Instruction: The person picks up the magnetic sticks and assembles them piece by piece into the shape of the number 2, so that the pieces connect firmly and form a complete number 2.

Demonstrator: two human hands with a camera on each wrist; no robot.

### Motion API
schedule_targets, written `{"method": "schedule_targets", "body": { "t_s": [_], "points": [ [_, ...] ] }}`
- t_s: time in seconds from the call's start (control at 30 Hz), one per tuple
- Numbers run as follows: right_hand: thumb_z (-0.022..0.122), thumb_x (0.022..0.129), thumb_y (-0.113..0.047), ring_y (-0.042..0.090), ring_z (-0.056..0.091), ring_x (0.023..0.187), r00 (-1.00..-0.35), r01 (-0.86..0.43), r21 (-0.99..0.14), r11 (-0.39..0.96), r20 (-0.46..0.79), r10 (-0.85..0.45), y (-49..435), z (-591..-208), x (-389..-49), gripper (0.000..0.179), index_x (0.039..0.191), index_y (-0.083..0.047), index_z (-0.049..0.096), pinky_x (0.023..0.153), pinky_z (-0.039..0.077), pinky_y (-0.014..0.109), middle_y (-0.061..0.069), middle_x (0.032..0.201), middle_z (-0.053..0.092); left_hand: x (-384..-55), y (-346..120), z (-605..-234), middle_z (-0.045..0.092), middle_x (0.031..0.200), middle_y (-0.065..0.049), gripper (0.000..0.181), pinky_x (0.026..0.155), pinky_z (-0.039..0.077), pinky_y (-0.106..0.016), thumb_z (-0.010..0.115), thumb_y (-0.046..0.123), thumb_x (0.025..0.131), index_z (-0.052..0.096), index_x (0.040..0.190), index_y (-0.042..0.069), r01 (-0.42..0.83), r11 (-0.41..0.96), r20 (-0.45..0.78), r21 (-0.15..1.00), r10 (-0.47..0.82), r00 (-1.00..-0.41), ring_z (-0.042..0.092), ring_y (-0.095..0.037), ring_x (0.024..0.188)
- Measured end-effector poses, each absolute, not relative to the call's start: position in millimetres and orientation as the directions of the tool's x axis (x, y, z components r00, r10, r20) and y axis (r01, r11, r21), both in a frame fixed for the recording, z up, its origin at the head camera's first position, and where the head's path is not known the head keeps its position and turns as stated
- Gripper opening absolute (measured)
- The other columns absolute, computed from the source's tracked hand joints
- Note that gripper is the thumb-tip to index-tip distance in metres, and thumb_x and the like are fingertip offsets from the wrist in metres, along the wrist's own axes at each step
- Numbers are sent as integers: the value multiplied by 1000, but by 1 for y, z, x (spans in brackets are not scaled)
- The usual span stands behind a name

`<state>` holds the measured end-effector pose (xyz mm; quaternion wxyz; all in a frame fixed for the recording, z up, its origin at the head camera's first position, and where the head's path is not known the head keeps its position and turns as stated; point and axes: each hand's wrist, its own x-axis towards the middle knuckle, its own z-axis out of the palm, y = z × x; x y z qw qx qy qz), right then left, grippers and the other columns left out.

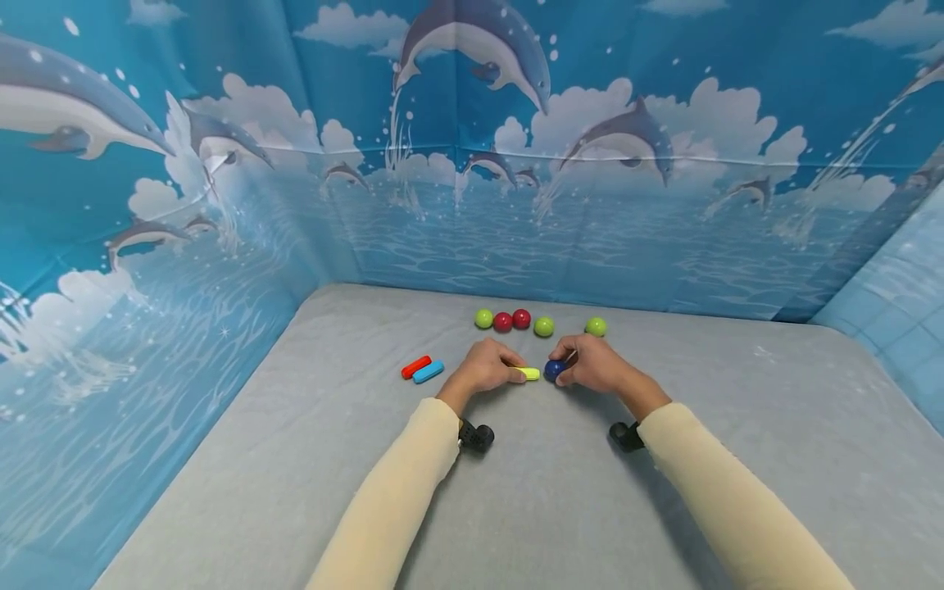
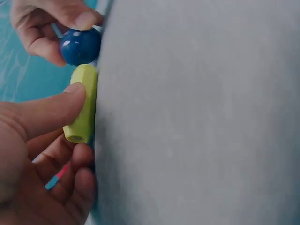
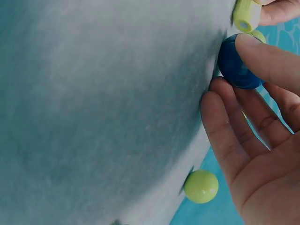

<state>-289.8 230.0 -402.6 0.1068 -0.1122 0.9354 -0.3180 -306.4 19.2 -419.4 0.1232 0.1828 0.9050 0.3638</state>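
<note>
Near the middle of the grey surface, my left hand (image 1: pixel 488 366) pinches a short yellow stick (image 1: pixel 530 374) between thumb and fingers. The stick (image 2: pixel 85 104) has flat facets and a small hole in its end. Just to the right, my right hand (image 1: pixel 596 365) holds a glossy dark blue ball (image 1: pixel 555 370) between thumb and fingertips. In the left wrist view the blue ball (image 2: pixel 80 47) stands at the stick's far end, very close to it; whether they touch I cannot tell. Both things are at the cloth.
Behind the hands lie green balls (image 1: pixel 543 327) and two red balls (image 1: pixel 503 322) in a loose row. Another green ball (image 1: pixel 596 326) sits beyond my right hand. To the left, a red stick (image 1: pixel 416 366) and a light blue stick (image 1: pixel 428 372) lie side by side. A dolphin-print curtain (image 1: pixel 472 221) hangs behind.
</note>
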Motion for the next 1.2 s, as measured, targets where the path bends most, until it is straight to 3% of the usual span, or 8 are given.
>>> {"method": "schedule_targets", "body": {
  "t_s": [0.13,0.4,0.77,1.2],
  "points": [
    [77,81,1,26,66,101,-951,-139,-624,769,-132,-279,229,-404,-289,26,105,-2,68,81,58,36,18,113,69,-309,17,-421,77,108,0,18,89,51,-30,77,21,87,80,104,16,288,685,-49,669,427,-903,64,-19,108],
    [76,82,-1,29,66,105,-951,-130,-622,772,-142,-274,232,-405,-289,29,110,-1,68,82,57,36,19,117,68,-317,16,-420,75,113,1,19,90,52,-32,75,22,89,79,107,17,256,712,-65,654,390,-919,61,-19,112],
    [77,81,0,27,67,101,-948,-165,-644,747,-105,-301,235,-406,-289,29,110,0,69,77,57,33,20,113,70,-311,36,-416,75,110,4,20,98,48,-31,73,24,91,78,110,19,369,753,-21,545,453,-891,62,-15,112],
    [76,82,0,24,66,95,-951,-162,-668,726,-90,-296,233,-408,-289,29,110,0,70,73,56,30,19,112,71,-313,30,-419,73,110,0,19,93,48,-31,72,22,91,79,108,17,364,714,-3,598,456,-890,61,-17,109]
  ]
}}
